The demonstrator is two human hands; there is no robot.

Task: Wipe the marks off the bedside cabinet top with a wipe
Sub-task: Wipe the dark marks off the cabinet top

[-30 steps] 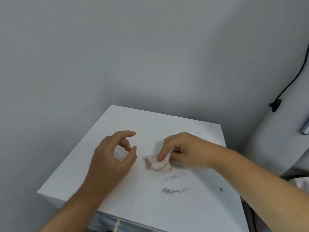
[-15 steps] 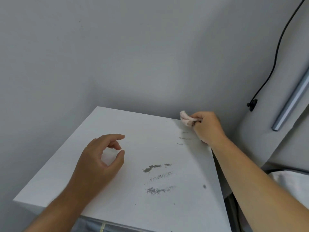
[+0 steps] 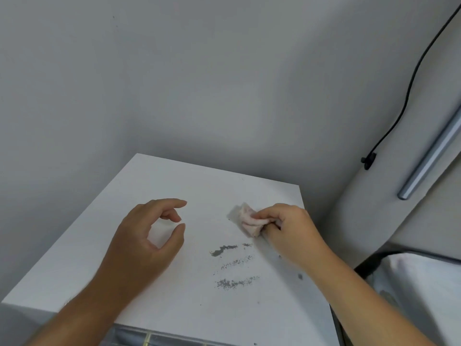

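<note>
The white bedside cabinet top (image 3: 159, 186) fills the lower middle of the view. Three grey smeared marks (image 3: 233, 265) lie in rows on its right half, and a small dark spot (image 3: 300, 276) sits near the right edge. My right hand (image 3: 289, 228) grips a crumpled pinkish wipe (image 3: 249, 219) and presses it on the top just above the marks. My left hand (image 3: 147, 243) rests on the top to the left, fingers curled loosely apart, holding nothing.
A grey wall stands close behind and to the left of the cabinet. A black cable (image 3: 409, 86) with a clip runs down at the right, beside a metal bar (image 3: 431, 156). White bedding (image 3: 424, 290) lies at the lower right.
My right hand has brought the wipe from the cabinet's far right corner back towards the middle, down to just above the marks. My left hand has stayed in place.
</note>
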